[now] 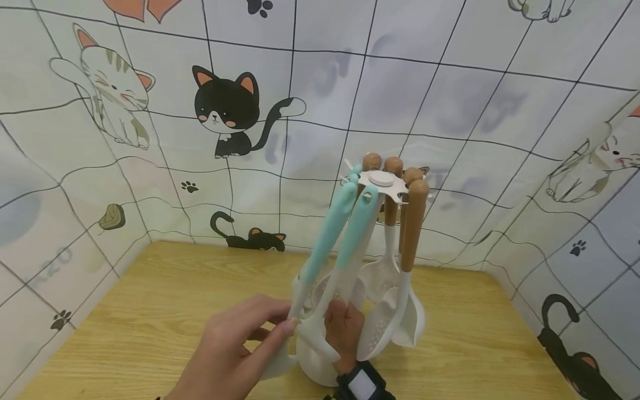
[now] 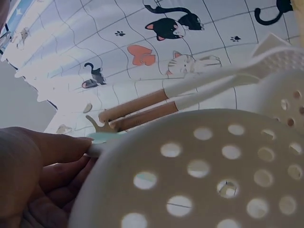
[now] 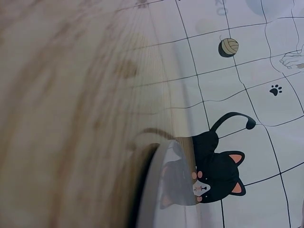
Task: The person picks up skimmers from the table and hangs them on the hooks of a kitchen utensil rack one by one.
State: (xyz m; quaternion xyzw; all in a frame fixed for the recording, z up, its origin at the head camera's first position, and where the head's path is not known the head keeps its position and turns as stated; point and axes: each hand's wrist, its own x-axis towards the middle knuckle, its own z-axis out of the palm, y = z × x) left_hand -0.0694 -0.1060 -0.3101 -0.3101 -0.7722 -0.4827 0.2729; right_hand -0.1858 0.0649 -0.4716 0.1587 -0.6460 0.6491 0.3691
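Note:
A white rotating utensil stand holds several kitchen utensils hung round its top. My left hand pinches the white neck of a mint-handled skimmer; its broad head full of round holes fills much of the left wrist view. Another mint-handled utensil hangs just beside it. My right hand is curled round the stand's post low down, partly hidden behind the utensils. On the right hangs a brown-handled slotted spoon. The right wrist view does not show the right hand.
The wooden tabletop lies under the stand. Behind and at both sides rises a wall covering with cat prints and grid lines. Other brown-handled utensils hang at the back of the stand. A black wrist device sits on the right wrist.

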